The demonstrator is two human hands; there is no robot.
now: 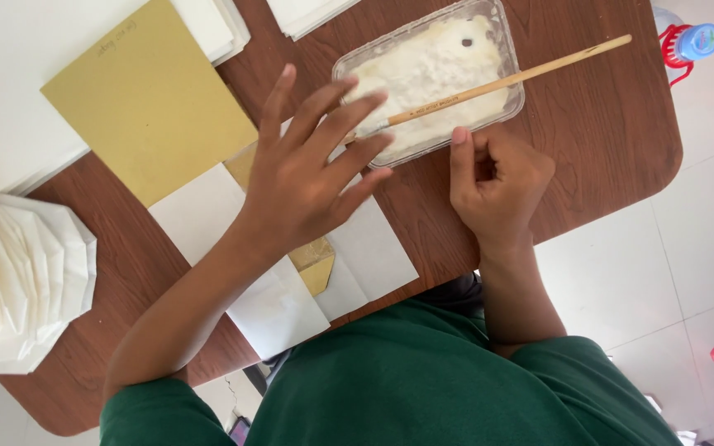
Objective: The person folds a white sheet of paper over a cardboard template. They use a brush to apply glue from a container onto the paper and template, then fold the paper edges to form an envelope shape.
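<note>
My left hand lies flat with fingers spread on a folded gold paper piece, which rests on a white sheet. Its fingertips reach the near rim of a clear plastic tray filled with white paste. A wooden-handled brush lies across that tray, bristles toward my left fingertips. My right hand sits on the brown table just below the tray. Its fingers are curled and hold nothing, and one extended finger touches the tray's edge.
A large gold sheet lies on white paper stacks at the upper left. Pleated white paper pieces are piled at the left edge. A bottle with a blue cap stands on the floor beyond the table's right corner.
</note>
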